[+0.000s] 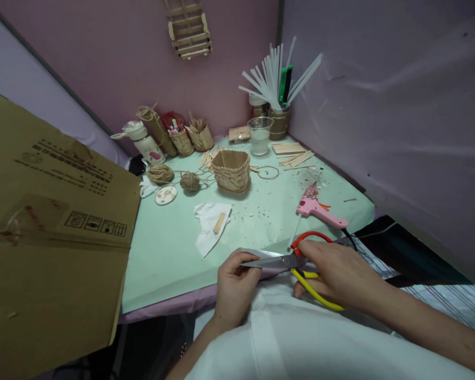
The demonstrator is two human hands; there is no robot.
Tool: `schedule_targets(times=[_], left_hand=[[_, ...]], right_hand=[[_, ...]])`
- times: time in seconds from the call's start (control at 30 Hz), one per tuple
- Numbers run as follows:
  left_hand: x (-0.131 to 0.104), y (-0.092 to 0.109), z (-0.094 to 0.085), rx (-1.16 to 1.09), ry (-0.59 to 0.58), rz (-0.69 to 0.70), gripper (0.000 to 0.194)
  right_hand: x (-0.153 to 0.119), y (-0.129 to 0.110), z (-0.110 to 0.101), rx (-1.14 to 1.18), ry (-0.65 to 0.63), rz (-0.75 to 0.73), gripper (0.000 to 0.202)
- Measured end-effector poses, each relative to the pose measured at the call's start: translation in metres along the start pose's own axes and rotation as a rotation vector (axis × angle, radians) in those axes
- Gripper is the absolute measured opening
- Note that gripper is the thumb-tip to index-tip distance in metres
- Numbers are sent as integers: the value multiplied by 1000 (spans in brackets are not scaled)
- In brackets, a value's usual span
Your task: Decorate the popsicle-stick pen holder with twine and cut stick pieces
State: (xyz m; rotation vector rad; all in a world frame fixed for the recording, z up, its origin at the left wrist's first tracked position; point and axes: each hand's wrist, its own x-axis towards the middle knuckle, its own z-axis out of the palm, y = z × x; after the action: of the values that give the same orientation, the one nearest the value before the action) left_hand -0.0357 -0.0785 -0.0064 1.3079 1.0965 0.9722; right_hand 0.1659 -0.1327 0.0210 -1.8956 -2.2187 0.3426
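My right hand is closed around the scissors, which have one red and one yellow handle. Their blades are spread apart and point left, over the table's front edge. My left hand is pinched at the blade tips, its thumb beside the lower blade. Whatever sits between those fingers is too small or hidden to make out. Just beyond the scissors a pink glue gun rests on the table with a white glue stick in its back. A white tissue lies farther left, bearing a small wooden piece.
A woven-look basket stands mid-table beside a twine ball and a white lid. Behind are a plastic cup of water, wooden sticks and a jar of glue sticks. A cardboard box borders the left.
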Motion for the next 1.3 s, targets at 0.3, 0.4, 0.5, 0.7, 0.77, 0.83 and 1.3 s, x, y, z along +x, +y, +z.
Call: schedule_targets(times=[0.3,0.4,0.5,0.7,0.77,0.83,1.3], left_hand=[[-1,-2,-1,-11,14,-21,19],[-1,-1,-1,-15,4,-15,18],[-1,-3,-1,-33,-4,-17,18],[-1,-4,0,-103,-33,-37,15],[-1,-1,1,-129,-53,-41,9],[-1,3,2,-164,-61,-70,5],[1,19,-2,-654,-19,-457,20]], right_hand=[[-2,-1,-1,-36,-3,4,45],[-2,-1,-1,-46,-12,16,43],[-2,0,0,-43,-12,20,42],[-4,3,4,-38,-31,27,38],[-4,3,4,-33,-41,44,34],[-3,3,1,28,-58,74,25],[19,-5,-9,374,-43,191,30]])
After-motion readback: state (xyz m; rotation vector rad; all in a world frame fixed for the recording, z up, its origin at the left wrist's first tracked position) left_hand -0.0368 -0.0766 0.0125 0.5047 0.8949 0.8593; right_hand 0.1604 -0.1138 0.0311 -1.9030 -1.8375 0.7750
